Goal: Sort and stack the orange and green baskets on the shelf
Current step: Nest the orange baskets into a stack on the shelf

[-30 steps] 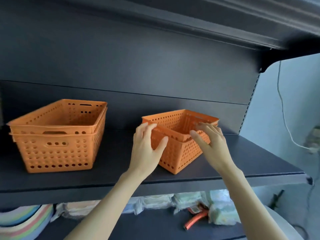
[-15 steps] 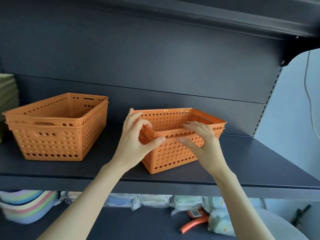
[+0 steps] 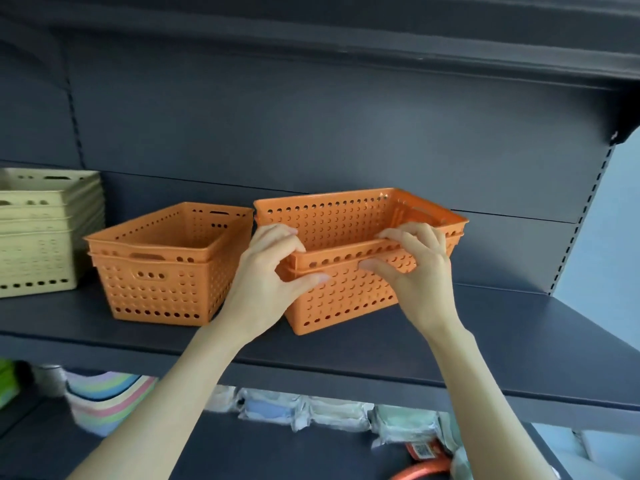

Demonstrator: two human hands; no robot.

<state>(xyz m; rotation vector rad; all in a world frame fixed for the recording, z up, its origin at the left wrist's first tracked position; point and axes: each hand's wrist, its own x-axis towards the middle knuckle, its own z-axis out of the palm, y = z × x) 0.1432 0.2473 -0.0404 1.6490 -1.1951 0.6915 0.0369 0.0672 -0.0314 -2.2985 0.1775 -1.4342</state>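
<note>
Two nested orange baskets (image 3: 349,292) stand on the dark shelf (image 3: 485,337), right of centre. My left hand (image 3: 266,275) pinches the near rim at its left corner, thumb below and fingers over the top. My right hand (image 3: 415,268) grips the same near rim further right. The upper basket's near rim sits slightly raised above the lower one. A second pair of nested orange baskets (image 3: 166,265) stands just to the left. A stack of several pale green baskets (image 3: 41,230) is at the far left edge.
Another dark shelf hangs overhead. Below the shelf lie wrapped packets (image 3: 311,410), a stack of pastel bowls (image 3: 104,400) and an orange tool (image 3: 426,469). A pale wall shows to the right of the shelving.
Both hands have closed on the near rim of the right-hand orange baskets. Those baskets have turned and moved left, closer to the other orange pair. The view has shifted left, showing the green stack.
</note>
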